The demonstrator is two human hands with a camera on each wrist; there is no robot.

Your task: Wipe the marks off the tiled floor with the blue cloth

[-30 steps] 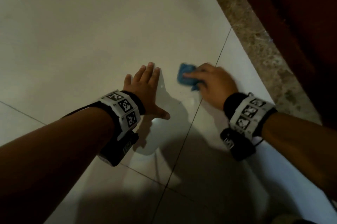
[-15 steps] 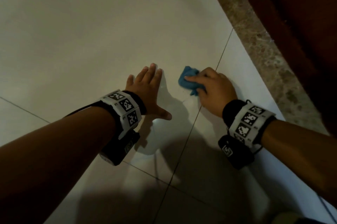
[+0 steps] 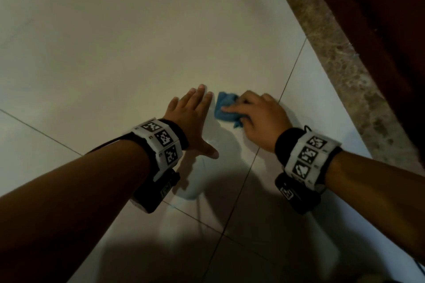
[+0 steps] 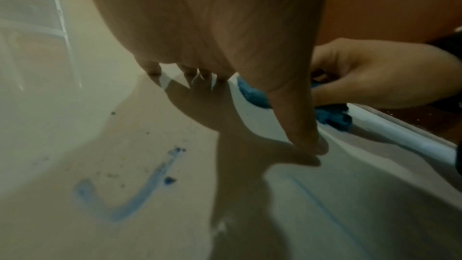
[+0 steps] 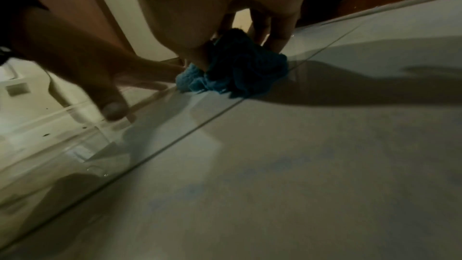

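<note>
Fingers of the right hand point(image 3: 259, 117) curl over a bunched blue cloth point(image 3: 224, 107) and press it onto the tiled floor point(image 3: 115, 41), just left of a grout line point(image 3: 271, 121) that runs toward the speckled stone border point(image 3: 345, 64) at the floor's right edge. Wadding the cloth into a small lump probably puts the pressure on a tight patch, which suits scrubbing a stubborn spot. The left hand point(image 3: 193, 117) lies flat with fingers straight and close together and the thumb spread wide, palm down just beside the cloth; it looks like a prop for the person's weight while leaning over the tiles, not a hand doing the wiping. From the left wrist view, a curved blue smear point(image 4: 120, 195) with dark specks around it remains on the tile nearer the person than the flat hand, well apart from the cloth, so the job seems only partly done. Faint bluish traces point(image 5: 275, 165) also show on the tile to the right of the grout line.
</note>
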